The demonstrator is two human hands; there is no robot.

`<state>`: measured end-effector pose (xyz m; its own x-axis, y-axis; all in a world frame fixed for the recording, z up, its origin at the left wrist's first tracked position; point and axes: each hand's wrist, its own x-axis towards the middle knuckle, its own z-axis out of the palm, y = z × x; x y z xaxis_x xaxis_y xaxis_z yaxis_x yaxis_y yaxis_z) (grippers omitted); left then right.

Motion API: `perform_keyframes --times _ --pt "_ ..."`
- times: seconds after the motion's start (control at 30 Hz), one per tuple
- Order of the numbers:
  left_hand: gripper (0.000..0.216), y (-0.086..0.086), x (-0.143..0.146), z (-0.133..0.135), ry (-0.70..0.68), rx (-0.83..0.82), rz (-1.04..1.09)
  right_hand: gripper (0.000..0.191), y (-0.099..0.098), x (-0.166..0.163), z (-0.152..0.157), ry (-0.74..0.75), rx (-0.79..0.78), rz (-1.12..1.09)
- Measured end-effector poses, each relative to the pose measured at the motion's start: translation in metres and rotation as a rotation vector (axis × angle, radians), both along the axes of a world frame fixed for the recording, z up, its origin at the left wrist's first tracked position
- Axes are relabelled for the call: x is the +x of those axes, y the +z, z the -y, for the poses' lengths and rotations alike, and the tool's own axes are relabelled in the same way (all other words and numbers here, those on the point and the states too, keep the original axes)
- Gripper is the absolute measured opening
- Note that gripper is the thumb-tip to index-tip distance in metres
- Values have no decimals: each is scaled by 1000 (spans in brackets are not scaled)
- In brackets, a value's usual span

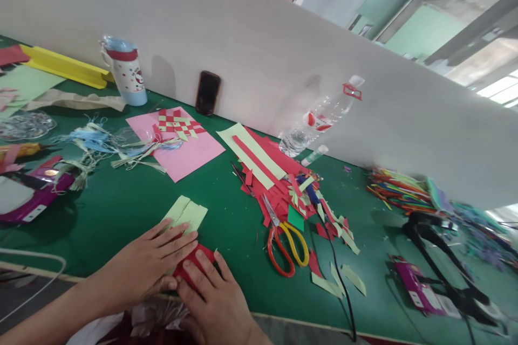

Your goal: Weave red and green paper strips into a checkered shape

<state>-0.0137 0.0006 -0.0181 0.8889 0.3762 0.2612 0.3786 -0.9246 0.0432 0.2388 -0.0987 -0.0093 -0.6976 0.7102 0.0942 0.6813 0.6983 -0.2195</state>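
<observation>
Red paper [207, 251], a small flat piece, lies at the near side of the green tabletop [230, 302], mostly covered by both hands. The right hand [216, 294] rests on it with fingers extended, loosely parted rather than curled. The left hand [156, 256] lies flat, fingers stretched side by side across the red paper and onto pale green paper strips [188, 214] just beyond.

To the right, scissors with one red and one yellow handle [283, 242] lie with their blades pointing at a heap of red and light green paper scraps [275, 202]. Farther off, a square pink paper sheet [174, 159] bears a red-and-green woven paper piece [180, 124]. Against the white partition [243, 38] lean a dark smartphone [208, 93] and a tilted clear plastic bottle [319, 118].
</observation>
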Motion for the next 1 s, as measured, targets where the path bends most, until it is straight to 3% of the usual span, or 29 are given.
perform_keyframes --times 0.37,0.47,0.6,0.87,1.0 --pt "66 4 2 1 14 50 24 63 11 0 0 -11 -128 27" --pt "75 6 -1 1 30 70 33 64 13 -1 1 -25 -167 26" --pt "88 7 -17 7 90 60 48 61 14 -1 2 -35 -175 15" --pt "81 -6 -54 34 270 36 95 62 24 -1 0 -32 -232 41" --pt "88 -10 -58 36 269 51 73 61 28 -1 -2 -32 -283 47"
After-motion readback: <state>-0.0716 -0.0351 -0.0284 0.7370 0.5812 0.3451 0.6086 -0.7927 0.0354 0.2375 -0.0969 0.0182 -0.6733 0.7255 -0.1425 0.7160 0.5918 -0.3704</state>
